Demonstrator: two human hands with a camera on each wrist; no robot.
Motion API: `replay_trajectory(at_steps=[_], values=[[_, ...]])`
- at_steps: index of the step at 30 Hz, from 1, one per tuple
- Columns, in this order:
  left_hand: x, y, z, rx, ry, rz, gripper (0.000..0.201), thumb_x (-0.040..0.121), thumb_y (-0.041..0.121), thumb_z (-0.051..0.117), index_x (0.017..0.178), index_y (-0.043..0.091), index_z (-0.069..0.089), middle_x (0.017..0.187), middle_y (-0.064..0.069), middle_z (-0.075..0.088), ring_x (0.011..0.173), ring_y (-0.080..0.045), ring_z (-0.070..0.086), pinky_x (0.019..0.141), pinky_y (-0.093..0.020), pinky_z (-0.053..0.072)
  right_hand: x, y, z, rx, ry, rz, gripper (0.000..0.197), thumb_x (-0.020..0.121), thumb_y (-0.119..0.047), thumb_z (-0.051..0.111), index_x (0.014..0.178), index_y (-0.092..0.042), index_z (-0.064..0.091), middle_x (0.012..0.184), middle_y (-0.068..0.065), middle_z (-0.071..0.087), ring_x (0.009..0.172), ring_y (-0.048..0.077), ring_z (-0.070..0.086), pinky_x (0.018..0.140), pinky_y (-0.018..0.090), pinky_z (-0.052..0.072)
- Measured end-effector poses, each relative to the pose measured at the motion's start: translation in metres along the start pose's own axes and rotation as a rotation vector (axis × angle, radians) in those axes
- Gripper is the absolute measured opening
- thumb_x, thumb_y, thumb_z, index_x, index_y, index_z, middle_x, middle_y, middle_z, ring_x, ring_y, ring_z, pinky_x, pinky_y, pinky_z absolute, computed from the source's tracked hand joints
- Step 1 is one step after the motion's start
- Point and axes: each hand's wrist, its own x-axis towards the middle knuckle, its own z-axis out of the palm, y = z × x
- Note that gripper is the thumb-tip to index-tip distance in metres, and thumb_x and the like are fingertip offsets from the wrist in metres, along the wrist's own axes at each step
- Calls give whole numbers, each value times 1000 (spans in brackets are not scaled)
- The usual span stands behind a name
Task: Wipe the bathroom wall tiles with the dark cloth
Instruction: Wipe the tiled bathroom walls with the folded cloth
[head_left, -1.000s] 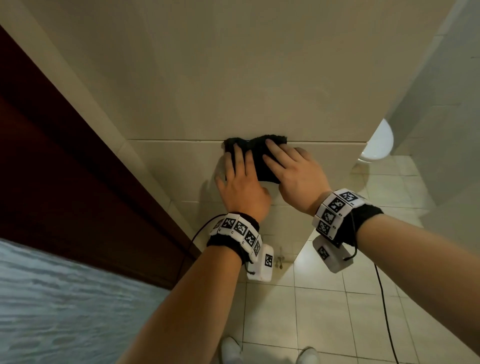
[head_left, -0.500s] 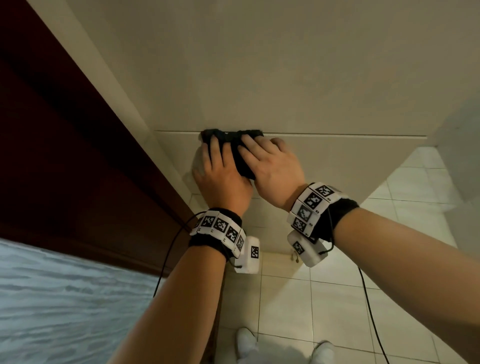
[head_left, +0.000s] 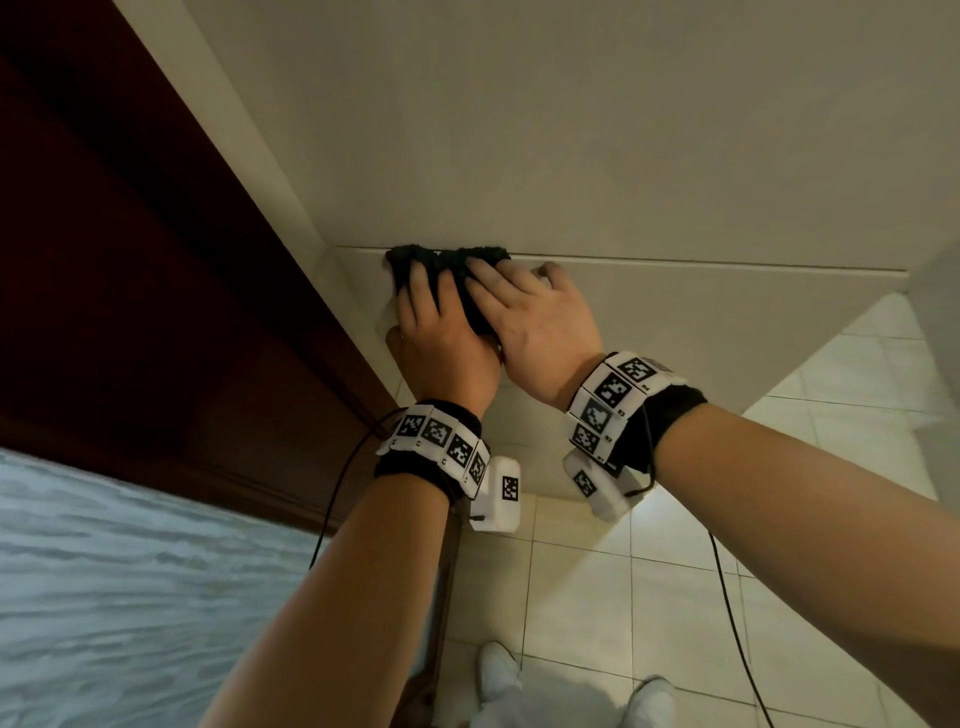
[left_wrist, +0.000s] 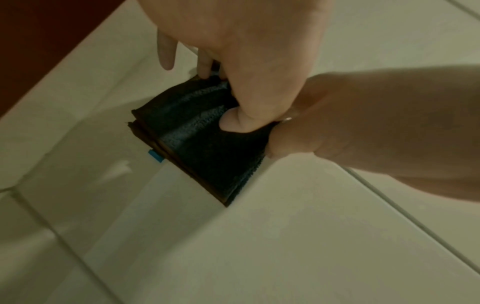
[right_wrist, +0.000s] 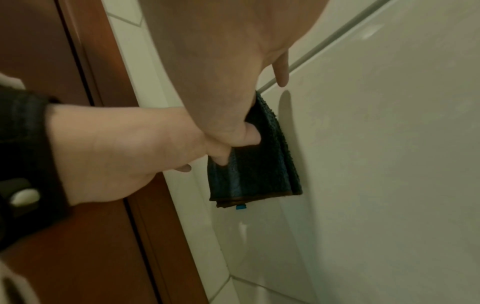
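The dark cloth (head_left: 447, 260), folded with a small blue tag (left_wrist: 155, 156), lies against a cream wall tile (head_left: 675, 322) just under a grout line. My left hand (head_left: 441, 332) covers its left part, fingers flat over it and thumb dug into the folds. My right hand (head_left: 535, 322) overlaps from the right, and its outer fingers lie on bare tile. In the left wrist view the cloth (left_wrist: 207, 148) bunches under the left hand (left_wrist: 246, 51) beside the right hand (left_wrist: 376, 123). In the right wrist view the cloth (right_wrist: 257, 168) hangs below the right hand (right_wrist: 213, 61) and the left hand (right_wrist: 116, 148).
A dark red door frame (head_left: 208, 260) with cream trim (head_left: 249, 156) runs close along the cloth's left side. Pale floor tiles (head_left: 623, 597) lie below, with a black cable (head_left: 727, 597) hanging from the right wrist and white shoes (head_left: 493, 670) near the bottom.
Both hands have slid the cloth leftward along the tile, from mid-wall to close beside the door frame. The toilet has left the view.
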Motion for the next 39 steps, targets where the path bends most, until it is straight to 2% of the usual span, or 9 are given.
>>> replay_trajectory(at_steps=[4, 8, 17, 20, 29, 33, 37, 39], values=[[-9, 21, 3, 21, -7, 33, 58, 76, 19, 63, 133, 14, 54, 149, -12, 43, 134, -34, 42, 87, -48, 44, -23, 20, -6, -34, -29, 31, 58, 88, -25, 53, 144, -14, 45, 155, 4, 38, 135, 23, 41, 99, 44, 39], [-24, 61, 7, 15, -53, 44, 65, 71, 15, 70, 134, 17, 54, 150, -11, 42, 134, -33, 42, 90, -48, 43, -55, 52, -16, -54, -56, 76, 62, 83, -24, 57, 144, -15, 46, 154, 2, 39, 133, 22, 43, 97, 44, 39], [-61, 161, 25, 18, -109, 139, 63, 73, 21, 72, 133, 20, 54, 148, -9, 43, 130, -30, 44, 90, -46, 43, -137, 129, -36, -33, -30, 168, 61, 78, -19, 59, 139, -15, 52, 149, 3, 46, 130, 25, 48, 96, 47, 41], [-72, 189, 31, 24, -121, 170, 63, 74, 21, 69, 134, 22, 53, 148, -7, 42, 130, -29, 43, 89, -45, 43, -162, 152, -41, -12, 0, 191, 58, 80, -17, 51, 138, -14, 53, 148, 3, 47, 129, 25, 49, 93, 45, 42], [-92, 255, 45, -19, -163, 242, 60, 76, 20, 67, 134, 20, 52, 148, -10, 41, 130, -32, 41, 91, -48, 42, -215, 202, -56, -42, -90, 290, 64, 77, -17, 47, 142, -17, 47, 152, -1, 41, 132, 24, 44, 98, 48, 42], [-95, 269, 50, -81, -138, 255, 58, 74, 13, 68, 131, 14, 56, 144, -12, 45, 126, -35, 45, 91, -50, 46, -225, 216, -53, -17, -37, 280, 61, 79, -15, 54, 140, -16, 49, 150, -1, 42, 128, 27, 46, 94, 44, 47], [-89, 271, 52, -141, -127, 263, 53, 71, 8, 67, 124, 8, 58, 139, -13, 49, 124, -38, 47, 91, -53, 48, -219, 221, -50, 28, 93, 218, 49, 78, -10, 63, 127, -10, 60, 135, 4, 54, 111, 30, 52, 80, 37, 52], [-86, 270, 53, -165, -114, 277, 50, 70, 6, 67, 119, 6, 60, 134, -14, 52, 118, -37, 50, 89, -52, 49, -217, 220, -50, 10, 140, 203, 44, 76, -10, 68, 120, -10, 65, 129, 5, 57, 106, 30, 54, 78, 31, 52]])
